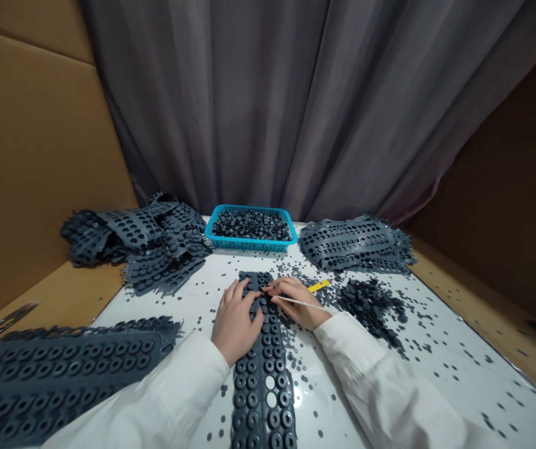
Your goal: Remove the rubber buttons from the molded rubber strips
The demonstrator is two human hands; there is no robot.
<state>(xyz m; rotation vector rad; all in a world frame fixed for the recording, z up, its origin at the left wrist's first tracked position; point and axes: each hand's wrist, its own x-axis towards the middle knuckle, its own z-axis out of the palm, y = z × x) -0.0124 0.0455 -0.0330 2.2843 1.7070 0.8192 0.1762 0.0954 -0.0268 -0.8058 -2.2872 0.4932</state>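
A dark grey rubber strip (251,381) with rows of raised rings lies lengthwise in front of me. Two of its places are see-through holes, with the white surface showing. My left hand (238,321) rests on the strip's upper part, fingers stretched and apart. Beside it, my right hand (296,300) is closed in a pinch around a thin white stick (302,304), its tip at the strip near my left fingertips. Just beyond the right hand lies a flat yellow piece (319,285), partly hidden by the hand.
A blue basket (251,243) full of small dark pieces stands at the back. Punched rubber sheets are heaped left (136,234) and right (356,243). A ringed sheet (62,374) lies front left, near scissors-like metal tool (3,324). Loose dark pieces (373,305) pile right; discs are scattered around.
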